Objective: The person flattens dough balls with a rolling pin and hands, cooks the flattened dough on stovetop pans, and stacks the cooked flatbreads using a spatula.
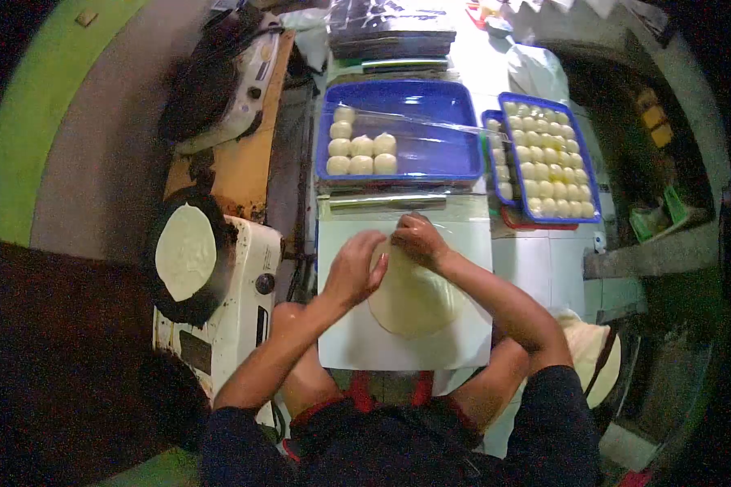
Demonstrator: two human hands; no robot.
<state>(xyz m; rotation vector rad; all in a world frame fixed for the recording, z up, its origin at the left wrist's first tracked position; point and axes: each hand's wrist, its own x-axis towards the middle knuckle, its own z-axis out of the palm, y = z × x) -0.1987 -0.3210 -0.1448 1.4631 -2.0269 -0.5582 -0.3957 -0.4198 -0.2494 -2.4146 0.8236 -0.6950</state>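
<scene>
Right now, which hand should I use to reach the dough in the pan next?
Your left hand, I'd say: the pan sits on the stove to your left, nearer that hand. Your right hand is farther, at the far edge of the dough sheet.

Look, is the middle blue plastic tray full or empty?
Partly full: white dough balls sit only in the left part of the blue plastic tray.

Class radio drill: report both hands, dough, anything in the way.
Left hand open beside dough; right hand curled at far edge, grip unclear. Dough flat on white board. Rod beyond, not blocking.
</scene>
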